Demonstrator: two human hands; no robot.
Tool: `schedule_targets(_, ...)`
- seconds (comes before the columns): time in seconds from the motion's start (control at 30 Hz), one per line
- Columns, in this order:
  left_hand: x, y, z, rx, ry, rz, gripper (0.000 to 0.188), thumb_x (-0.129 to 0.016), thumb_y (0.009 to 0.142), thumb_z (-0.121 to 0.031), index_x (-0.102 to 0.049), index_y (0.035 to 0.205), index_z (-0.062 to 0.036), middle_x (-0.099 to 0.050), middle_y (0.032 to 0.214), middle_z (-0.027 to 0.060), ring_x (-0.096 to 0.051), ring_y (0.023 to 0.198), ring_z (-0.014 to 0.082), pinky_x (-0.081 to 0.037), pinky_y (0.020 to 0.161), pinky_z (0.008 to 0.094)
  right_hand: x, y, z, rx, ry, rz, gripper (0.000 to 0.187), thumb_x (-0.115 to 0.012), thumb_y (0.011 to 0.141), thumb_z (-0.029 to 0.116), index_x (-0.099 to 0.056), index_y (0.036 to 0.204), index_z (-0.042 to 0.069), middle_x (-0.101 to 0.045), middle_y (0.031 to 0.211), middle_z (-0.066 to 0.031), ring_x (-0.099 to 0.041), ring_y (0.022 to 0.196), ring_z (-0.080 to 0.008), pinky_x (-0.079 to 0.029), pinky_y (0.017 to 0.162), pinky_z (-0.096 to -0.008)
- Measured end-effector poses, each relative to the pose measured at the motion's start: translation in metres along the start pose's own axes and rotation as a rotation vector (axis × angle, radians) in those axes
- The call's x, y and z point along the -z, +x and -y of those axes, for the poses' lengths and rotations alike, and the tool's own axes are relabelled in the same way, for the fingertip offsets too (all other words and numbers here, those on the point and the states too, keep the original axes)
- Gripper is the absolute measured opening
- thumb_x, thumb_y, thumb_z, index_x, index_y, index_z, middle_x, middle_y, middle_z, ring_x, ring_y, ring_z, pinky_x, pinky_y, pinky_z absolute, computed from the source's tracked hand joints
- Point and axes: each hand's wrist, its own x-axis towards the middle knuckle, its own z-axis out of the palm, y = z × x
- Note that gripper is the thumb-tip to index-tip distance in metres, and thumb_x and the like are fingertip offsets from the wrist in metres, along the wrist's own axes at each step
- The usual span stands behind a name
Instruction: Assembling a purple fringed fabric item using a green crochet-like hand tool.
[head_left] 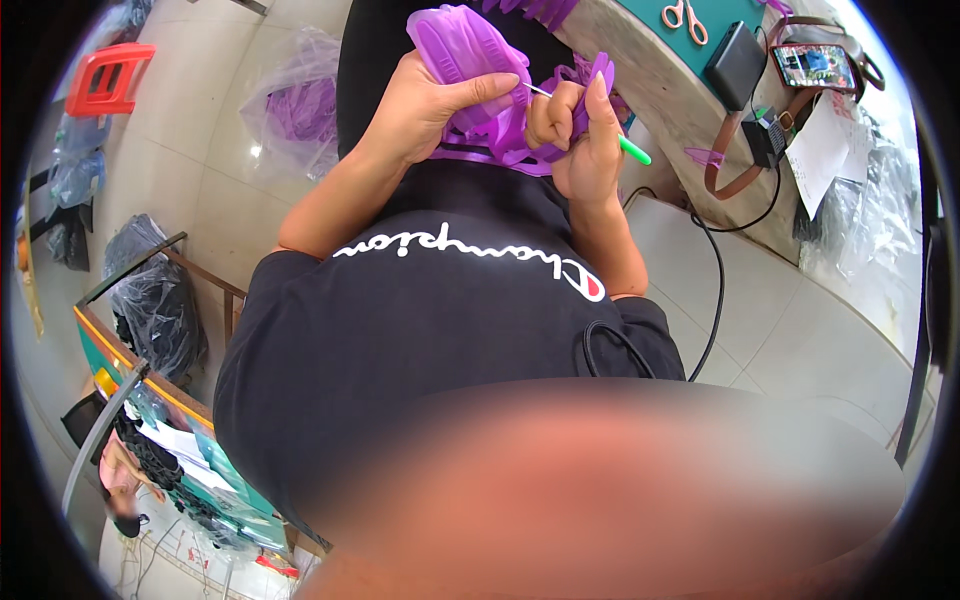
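My left hand (pixel 425 105) is closed on a glossy purple moulded piece (pixel 465 40), soft-looking, with ridged slots and a thin rim. Its thumb presses the edge nearest my right hand. Curled fingers of my right hand (pixel 585 135) grip a slim tool with a green handle (pixel 634 151). The tool's thin, light-coloured shaft points left to the purple edge by my left thumb; its tip is too small to make out. More purple material hangs between both hands and lies over my lap, partly hidden by the fingers.
A workbench (pixel 640 65) on the right bears scissors (pixel 686 20), a black box (pixel 736 65), a phone (pixel 815 66), and papers (pixel 822 155). A brown strap (pixel 722 180) and black cable hang there. Left are a clear bag of purple pieces (pixel 300 105), a red stool (pixel 108 78) and another person (pixel 120 470).
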Motion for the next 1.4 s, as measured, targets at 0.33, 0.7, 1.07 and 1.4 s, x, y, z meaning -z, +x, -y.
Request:
schedule_targets(0.33, -0.003, -0.002, 0.003, -0.149, 0.281, -0.053, 0.023, -0.073, 0.076, -0.006, -0.064, 0.095, 0.0025, -0.067, 0.086, 0.0070, -0.063, 0.077, 0.0127, -0.051, 0.070, 0.0242, -0.009, -0.003, 0.004, 0.030, -0.472, -0.119, 0.050, -0.030, 0.099, 0.038, -0.037, 0.059, 0.009, -0.038, 0.054, -0.0015, -0.033, 0.052, -0.0110, -0.027, 0.050, -0.0260)
schedule_targets(0.7, 0.015, 0.001, -0.024, 0.415, 0.366, 0.699, 0.025, -0.077, 0.073, -0.014, -0.064, 0.088, 0.0013, -0.065, 0.075, 0.0056, -0.061, 0.066, 0.0103, -0.049, 0.063, 0.0236, 0.082, 0.053, 0.088, 0.379, -0.256, -0.782, 0.051, -0.034, 0.099, 0.035, -0.032, 0.053, 0.013, -0.028, 0.049, 0.0040, -0.030, 0.050, -0.0103, -0.025, 0.048, -0.0243)
schedule_targets(1.07, 0.003, 0.010, 0.012, -0.023, 0.053, -0.060, 0.015, -0.069, 0.082, -0.013, -0.062, 0.083, 0.0000, -0.064, 0.070, 0.0070, -0.061, 0.059, 0.0135, -0.049, 0.056, 0.0251, 0.016, 0.009, 0.003, 0.529, -0.619, 0.066, 0.042, -0.044, 0.096, 0.027, -0.038, 0.060, 0.005, -0.042, 0.059, -0.0043, -0.040, 0.051, -0.0169, -0.032, 0.048, -0.0292)
schedule_targets(1.4, 0.000, 0.003, 0.008, -0.143, 0.195, -0.110, 0.016, -0.069, 0.082, -0.015, -0.061, 0.083, -0.0009, -0.064, 0.072, 0.0052, -0.061, 0.064, 0.0106, -0.048, 0.058, 0.0225, 0.003, 0.011, -0.009, 0.722, -1.207, 0.178, 0.021, -0.067, 0.075, 0.011, -0.048, 0.067, 0.005, -0.050, 0.065, -0.0070, -0.052, 0.056, -0.0245, -0.042, 0.046, -0.0328)
